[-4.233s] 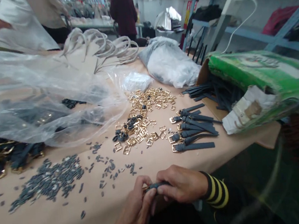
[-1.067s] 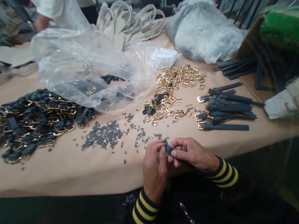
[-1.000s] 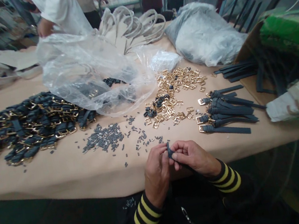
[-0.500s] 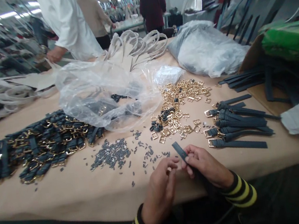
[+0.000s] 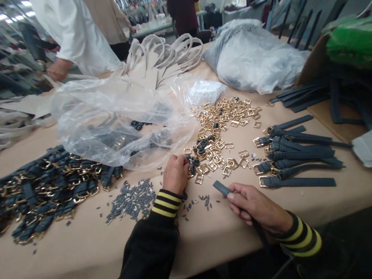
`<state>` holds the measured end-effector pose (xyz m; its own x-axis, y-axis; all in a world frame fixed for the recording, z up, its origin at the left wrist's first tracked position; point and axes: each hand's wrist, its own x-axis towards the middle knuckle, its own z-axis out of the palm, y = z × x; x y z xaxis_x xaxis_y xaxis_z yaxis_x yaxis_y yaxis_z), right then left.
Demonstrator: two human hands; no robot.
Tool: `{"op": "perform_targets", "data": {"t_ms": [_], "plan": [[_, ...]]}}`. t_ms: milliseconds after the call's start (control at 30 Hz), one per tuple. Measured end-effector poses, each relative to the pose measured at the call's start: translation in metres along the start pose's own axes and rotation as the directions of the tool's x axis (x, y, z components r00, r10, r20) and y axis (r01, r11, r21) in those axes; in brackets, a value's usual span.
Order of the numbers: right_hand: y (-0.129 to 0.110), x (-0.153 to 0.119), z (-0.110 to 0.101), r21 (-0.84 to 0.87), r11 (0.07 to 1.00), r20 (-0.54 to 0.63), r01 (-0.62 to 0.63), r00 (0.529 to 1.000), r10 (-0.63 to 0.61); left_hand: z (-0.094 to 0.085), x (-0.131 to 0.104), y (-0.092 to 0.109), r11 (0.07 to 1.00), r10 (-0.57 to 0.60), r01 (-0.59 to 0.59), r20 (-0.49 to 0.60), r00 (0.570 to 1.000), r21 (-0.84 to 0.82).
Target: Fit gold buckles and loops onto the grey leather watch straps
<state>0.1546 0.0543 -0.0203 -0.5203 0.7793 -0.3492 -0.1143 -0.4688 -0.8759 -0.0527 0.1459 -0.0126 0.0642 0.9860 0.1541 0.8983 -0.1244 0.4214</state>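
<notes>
Strap looks light, thin and floppy, pinched near its free end by the right hand at the surface edge, best gripped close to that tip, while the left hand curls over the small slippery gold buckles.

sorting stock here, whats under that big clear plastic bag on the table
Through the clear plastic bag some dark straps with a gold buckle show, and a few dark loops at its far edge. The creased film blurs the rest, so the number and anything deeper cannot be told.
</notes>
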Motion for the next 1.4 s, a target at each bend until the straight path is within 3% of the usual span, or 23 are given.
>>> {"op": "perform_targets", "data": {"t_ms": [200, 267, 300, 333, 400, 467, 600, 667, 767, 867, 1100, 1200, 1267, 1333, 1400], "plan": [[0.001, 0.001, -0.002, -0.031, 0.999, 0.004, 0.04, 0.999, -0.04, -0.013, -0.009, 0.0, 0.995, -0.057, 0.057, -0.006, 0.998, -0.083], [-0.001, -0.001, -0.001, -0.047, 0.997, -0.021, 0.068, 0.997, -0.069, -0.02, -0.024, 0.006, 0.965, -0.107, 0.107, 0.013, 0.994, -0.241], [-0.002, -0.002, 0.0, -0.045, 0.995, -0.033, 0.087, 0.996, -0.088, -0.023, -0.034, 0.012, 0.895, -0.152, 0.157, 0.045, 0.987, -0.418], [-0.003, -0.003, 0.002, -0.035, 0.994, -0.041, 0.108, 0.993, -0.11, -0.025, -0.046, 0.018, 0.764, -0.177, 0.219, 0.129, 0.976, -0.607], [-0.003, -0.004, 0.007, -0.011, 0.989, -0.046, 0.145, 0.988, -0.145, -0.025, -0.072, 0.034, 0.514, -0.168, 0.325, 0.279, 0.946, -0.794], [-0.003, -0.004, 0.013, -0.021, 0.986, -0.039, 0.164, 0.985, -0.165, -0.019, -0.096, 0.05, 0.337, -0.13, 0.396, 0.375, 0.918, -0.854], [0.001, -0.006, 0.02, -0.215, 0.955, -0.039, 0.205, 0.975, -0.218, -0.003, -0.124, 0.069, 0.11, -0.145, 0.453, 0.437, 0.888, -0.885], [0.003, -0.01, 0.022, -0.379, 0.893, -0.053, 0.241, 0.958, -0.281, 0.002, -0.128, 0.071, 0.069, -0.18, 0.465, 0.447, 0.876, -0.883], [0.004, -0.017, 0.024, -0.637, 0.735, -0.083, 0.233, 0.927, -0.366, 0.004, -0.13, 0.071, 0.096, -0.192, 0.508, 0.485, 0.853, -0.856], [0.004, -0.024, 0.025, -0.755, 0.629, -0.082, 0.184, 0.925, -0.37, 0.001, -0.133, 0.071, 0.088, -0.204, 0.523, 0.499, 0.842, -0.848], [0.001, -0.038, 0.027, -0.699, 0.701, -0.096, 0.14, 0.954, -0.286, -0.001, -0.141, 0.07, -0.126, -0.312, 0.475, 0.489, 0.814, -0.871], [0.0, -0.042, 0.028, -0.713, 0.687, -0.058, 0.141, 0.964, -0.258, -0.001, -0.141, 0.069, -0.12, -0.308, 0.456, 0.469, 0.828, -0.882], [-0.001, -0.044, 0.028, -0.757, 0.635, -0.024, 0.154, 0.965, -0.262, -0.001, -0.142, 0.069, -0.048, -0.324, 0.442, 0.432, 0.841, -0.896], [-0.003, -0.046, 0.027, -0.827, 0.542, 0.004, 0.149, 0.966, -0.26, -0.001, -0.144, 0.07, 0.126, -0.33, 0.429, 0.37, 0.868, -0.895], [-0.003, -0.047, 0.025, -0.877, 0.457, 0.035, 0.148, 0.968, -0.247, 0.001, -0.147, 0.072, 0.384, -0.303, 0.365, 0.257, 0.918, -0.848]]}}
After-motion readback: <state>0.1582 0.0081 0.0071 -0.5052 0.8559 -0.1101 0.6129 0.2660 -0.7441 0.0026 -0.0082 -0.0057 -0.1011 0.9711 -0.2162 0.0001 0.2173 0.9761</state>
